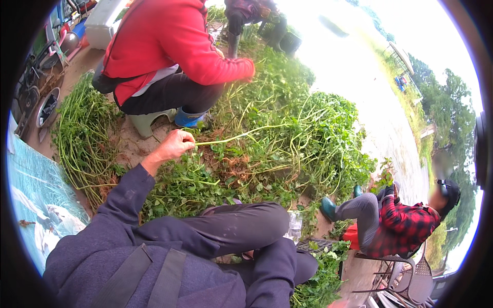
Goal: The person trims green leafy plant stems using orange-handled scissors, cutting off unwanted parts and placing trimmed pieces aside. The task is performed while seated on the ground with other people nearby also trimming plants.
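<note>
My left hand (175,145) reaches out over a pile of leafy green cut plants (269,169). Between its thumb and fingers it pinches one end of a long pale-green stem (238,136). The stem runs to the right and merges into the tangle of stalks. Reddish-brown roots (237,165) show among the greens just beyond the hand. A shorter cut stalk (204,182) lies below on loose leaves. My right hand is out of view; only its dark sleeve (269,269) shows beside my bent legs.
A person in a red jacket (165,42) squats ahead, reaching into the plants. Another in a plaid shirt (408,227) sits at right, holding leafy stems. More bundled greens (83,138) lie left. A black plastic crate (316,245) and a metal-legged chair (400,269) stand lower right.
</note>
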Demonstrator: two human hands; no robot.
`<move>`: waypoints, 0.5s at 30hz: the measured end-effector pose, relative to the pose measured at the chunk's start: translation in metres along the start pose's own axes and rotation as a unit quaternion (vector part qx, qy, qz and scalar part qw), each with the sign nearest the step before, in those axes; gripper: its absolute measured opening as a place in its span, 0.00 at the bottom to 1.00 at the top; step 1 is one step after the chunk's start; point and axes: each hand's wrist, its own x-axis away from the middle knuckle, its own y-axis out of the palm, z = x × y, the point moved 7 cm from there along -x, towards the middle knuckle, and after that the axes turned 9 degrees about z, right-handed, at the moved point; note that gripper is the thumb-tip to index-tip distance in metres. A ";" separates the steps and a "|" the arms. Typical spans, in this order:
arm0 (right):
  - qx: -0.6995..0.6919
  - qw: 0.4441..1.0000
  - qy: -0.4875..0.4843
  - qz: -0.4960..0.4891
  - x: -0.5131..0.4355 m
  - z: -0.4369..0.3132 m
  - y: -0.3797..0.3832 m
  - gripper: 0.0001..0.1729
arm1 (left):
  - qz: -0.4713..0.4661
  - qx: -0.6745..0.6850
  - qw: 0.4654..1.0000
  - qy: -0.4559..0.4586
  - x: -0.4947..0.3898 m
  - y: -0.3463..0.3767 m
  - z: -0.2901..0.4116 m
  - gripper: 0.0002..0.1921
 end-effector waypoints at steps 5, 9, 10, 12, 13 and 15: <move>-0.060 0.996 0.069 0.010 -0.027 0.020 0.007 0.11 | -0.026 0.064 0.998 -0.005 0.007 0.010 0.000 0.05; -0.541 0.806 0.208 -0.121 -0.053 0.020 -0.037 0.15 | -0.044 0.081 0.996 0.013 0.009 0.013 0.015 0.04; -0.537 0.828 0.127 -0.101 -0.051 0.011 -0.065 0.17 | -0.045 0.085 0.995 0.019 0.010 0.012 0.019 0.04; -0.527 0.847 0.037 -0.054 -0.036 -0.008 -0.119 0.21 | -0.051 0.088 0.995 0.008 0.014 0.013 0.026 0.04; -0.542 0.837 0.002 -0.071 -0.021 -0.021 -0.140 0.22 | -0.049 0.084 0.995 0.023 0.016 0.013 0.032 0.04; -0.491 0.861 -0.083 -0.103 0.005 -0.059 -0.160 0.24 | -0.047 0.058 0.997 0.029 0.022 0.013 0.039 0.04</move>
